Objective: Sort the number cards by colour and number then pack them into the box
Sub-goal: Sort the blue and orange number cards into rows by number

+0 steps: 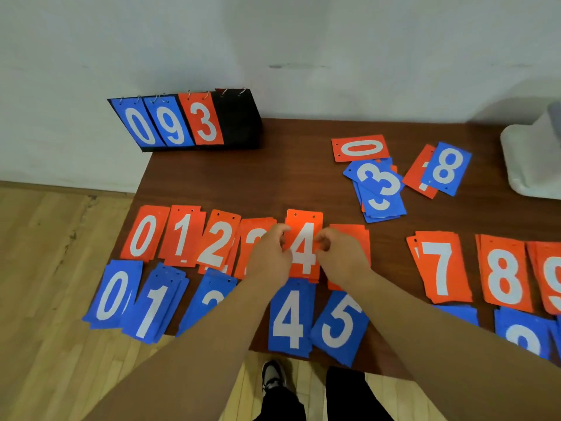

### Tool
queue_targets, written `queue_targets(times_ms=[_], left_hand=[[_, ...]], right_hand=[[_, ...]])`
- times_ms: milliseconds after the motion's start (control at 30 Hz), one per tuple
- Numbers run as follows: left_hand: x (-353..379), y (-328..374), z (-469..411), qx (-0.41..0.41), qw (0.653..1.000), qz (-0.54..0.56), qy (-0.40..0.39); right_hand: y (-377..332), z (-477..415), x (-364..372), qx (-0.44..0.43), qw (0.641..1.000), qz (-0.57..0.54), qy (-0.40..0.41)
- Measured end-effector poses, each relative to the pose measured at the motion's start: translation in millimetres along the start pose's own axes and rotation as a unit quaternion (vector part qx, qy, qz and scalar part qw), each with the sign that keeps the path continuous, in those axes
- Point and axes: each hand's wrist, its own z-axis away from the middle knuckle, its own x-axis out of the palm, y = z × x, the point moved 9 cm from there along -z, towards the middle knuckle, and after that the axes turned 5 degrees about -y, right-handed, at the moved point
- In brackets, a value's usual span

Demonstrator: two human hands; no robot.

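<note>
Head view: left hand (270, 258) and right hand (343, 258) pinch orange 4 card (304, 235) on brown table (273, 183), white wall (273, 41) behind.

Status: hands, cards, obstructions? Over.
Left hand and right hand pinch red 4 card by its side edges, in the red row. Blue 3 pile and blue 8 card lie unsorted beyond. Nothing blocks the hands.

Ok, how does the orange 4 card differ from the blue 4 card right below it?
Colour: the orange 4 card is orange, the blue 4 card blue. Grip: the left hand and right hand pinch the orange 4 card's side edges; no hand holds the blue 4 card. Row: orange 4 card in the far row, blue 4 card in the near one. Both show a white 4, upright.
</note>
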Motion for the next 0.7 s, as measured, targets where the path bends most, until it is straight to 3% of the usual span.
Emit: queue_targets(times_ms=[433, 567, 700], left_hand=[[8.7, -21.4, -6.9, -0.035, 0.999, -0.018, 0.004], [-28.4, -51.3, 10.7, -0.079, 0.995, -0.016, 0.064], [-74.2, -102.2, 26.3, -0.116, 0.988, 0.005, 0.102]], right_hand=[[-1.8, -30.8, 13.9, 0.016, 0.994, 0.088, -0.058], [-4.0, -30.6, 18.1, 0.022, 0.986, 0.154, -0.053], [-35.4, -39.2, 25.5, -0.027, 0.991, 0.133, -0.022]])
